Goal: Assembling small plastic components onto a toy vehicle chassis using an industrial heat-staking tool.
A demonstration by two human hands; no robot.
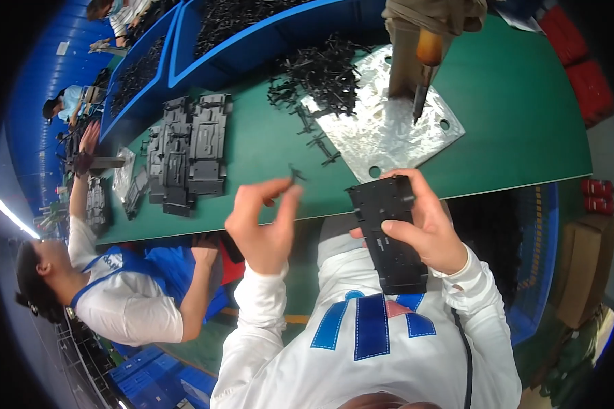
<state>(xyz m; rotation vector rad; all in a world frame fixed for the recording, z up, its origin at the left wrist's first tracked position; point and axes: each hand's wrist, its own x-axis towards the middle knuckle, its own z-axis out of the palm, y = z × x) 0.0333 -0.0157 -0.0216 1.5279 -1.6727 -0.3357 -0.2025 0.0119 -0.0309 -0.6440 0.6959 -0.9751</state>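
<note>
In my right hand [435,235] is a long black plastic chassis plate [383,211], tilted over my lap at the table's front edge. My thumb lies across its face. My left hand [260,228] is raised beside it, thumb and forefinger pinching a small black plastic piece [296,174], slightly blurred. Ahead, a heap of small branched black pieces [327,71] spreads over the green table [512,109] and onto a foil-covered plate [361,146]. Above the foil, a soldering iron [426,61] points downward from a cloth-wrapped mount.
Stacked dark chassis plates [187,150] lie at the left of the table. Blue bins [252,44] of black parts stand behind. A co-worker [133,293] in a blue apron sits close on my left. A blue crate [535,273] and cardboard box [583,266] are at right.
</note>
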